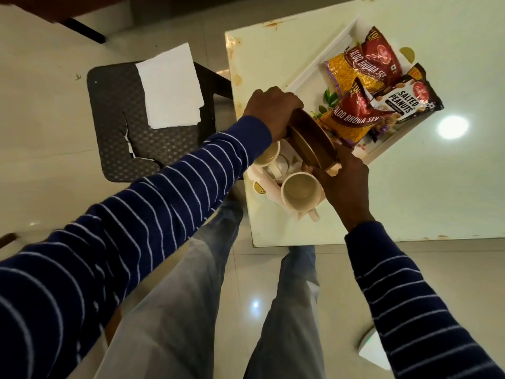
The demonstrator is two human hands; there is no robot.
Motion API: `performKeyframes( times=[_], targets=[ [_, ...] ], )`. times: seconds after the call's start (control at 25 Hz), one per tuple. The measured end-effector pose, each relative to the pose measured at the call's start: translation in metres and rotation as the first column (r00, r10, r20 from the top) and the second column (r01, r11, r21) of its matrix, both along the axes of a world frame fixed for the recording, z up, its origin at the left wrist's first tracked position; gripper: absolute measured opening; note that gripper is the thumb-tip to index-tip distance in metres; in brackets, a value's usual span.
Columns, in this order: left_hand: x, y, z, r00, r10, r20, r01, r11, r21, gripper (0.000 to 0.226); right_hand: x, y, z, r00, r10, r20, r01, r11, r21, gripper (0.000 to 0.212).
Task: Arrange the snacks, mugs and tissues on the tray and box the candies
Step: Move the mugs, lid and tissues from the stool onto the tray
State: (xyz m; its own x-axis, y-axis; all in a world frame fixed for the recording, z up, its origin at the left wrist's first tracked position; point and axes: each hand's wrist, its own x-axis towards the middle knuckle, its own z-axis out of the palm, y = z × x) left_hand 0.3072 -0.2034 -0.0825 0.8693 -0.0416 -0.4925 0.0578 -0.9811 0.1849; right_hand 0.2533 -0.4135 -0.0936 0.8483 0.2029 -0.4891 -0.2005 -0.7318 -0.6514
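- Hands meet over the near end of the white tray (325, 54) on the pale desk (451, 187), seen from the head camera: the left hand (272, 112) and right hand (347, 184) both grip a round brown box (311, 138), held tilted on its edge above the tray.
- Left fingers curl over the box's upper rim; right fingers pinch its lower edge from beneath. Whether the lid is being seated or lifted, I cannot tell.
- That box looks stiff and smooth, probably wood or metal, so it should not flex but could slip; taking it by opposite rims, as both hands do, seems the safest hold.
- Two cream mugs sit on the tray's near end: one mug (300, 191) just beside the right hand, another mug (267, 155) partly hidden under the left wrist. They look ceramic, hard and breakable; I would take them by the handle or the body.
- Three snack packets lie overlapping on the far half of the tray: an aloo bhujia packet (363, 69), a second bhujia packet (352, 121) and a salted peanuts packet (404, 102). Light, crinkly, slippery film; pinch at a sealed edge, gently, or the contents crush.
- White tissues (170, 86) lie stacked on a dark chair (114, 127), well apart from the tray: soft, featherlight, best lifted flat as a whole stack.
- Candies I cannot make out.
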Motion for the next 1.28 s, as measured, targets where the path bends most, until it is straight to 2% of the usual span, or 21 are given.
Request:
performKeyframes(
  times=[0.4, 0.52, 0.64, 0.76, 0.84, 0.92, 1.04, 1.12, 1.28],
  targets=[
    [0.009, -0.008, -0.009, 0.998, 0.053, -0.038, -0.056, 0.996, -0.065, 0.052, 0.008, -0.005, -0.018, 0.998, -0.009, 0.06, 0.016, 0.994, -0.111, 0.059],
    [0.013, -0.011, -0.009, 0.997, 0.051, -0.064, -0.056, 0.994, -0.09, 0.056, 0.011, -0.007, -0.019, 0.998, -0.028, 0.062, 0.035, 0.992, -0.119, 0.056],
    [0.011, -0.011, -0.001, 0.997, 0.03, -0.07, -0.039, 0.991, -0.13, 0.066, 0.01, -0.009, -0.016, 0.997, -0.025, 0.073, 0.034, 0.992, -0.12, 0.061],
    [-0.003, 0.008, 0.017, 0.989, 0.137, -0.049, -0.145, 0.948, -0.283, 0.078, 0.002, -0.01, 0.001, 0.98, -0.095, 0.174, 0.116, 0.986, -0.117, 0.066],
    [-0.018, 0.03, 0.029, 0.965, 0.263, 0.008, -0.241, 0.895, -0.376, 0.069, -0.007, -0.005, 0.016, 0.946, -0.186, 0.264, 0.215, 0.973, -0.085, 0.061],
    [-0.037, 0.064, 0.039, 0.884, 0.46, 0.083, -0.376, 0.805, -0.459, 0.056, -0.009, 0.014, 0.029, 0.925, -0.224, 0.308, 0.233, 0.972, 0.007, 0.052],
    [-0.065, 0.125, 0.043, 0.648, 0.748, 0.144, -0.598, 0.617, -0.512, 0.039, 0.0, 0.068, 0.047, 0.943, -0.162, 0.289, 0.124, 0.982, 0.144, 0.042],
    [-0.083, 0.166, 0.035, 0.503, 0.848, 0.166, -0.707, 0.514, -0.485, 0.035, 0.008, 0.113, 0.053, 0.959, -0.067, 0.277, 0.021, 0.986, 0.166, 0.036],
    [-0.106, 0.227, 0.011, 0.225, 0.974, 0.039, -0.89, 0.222, -0.397, 0.05, 0.014, 0.197, 0.051, 0.98, 0.046, 0.193, -0.09, 0.97, 0.227, 0.027]
  ],
)
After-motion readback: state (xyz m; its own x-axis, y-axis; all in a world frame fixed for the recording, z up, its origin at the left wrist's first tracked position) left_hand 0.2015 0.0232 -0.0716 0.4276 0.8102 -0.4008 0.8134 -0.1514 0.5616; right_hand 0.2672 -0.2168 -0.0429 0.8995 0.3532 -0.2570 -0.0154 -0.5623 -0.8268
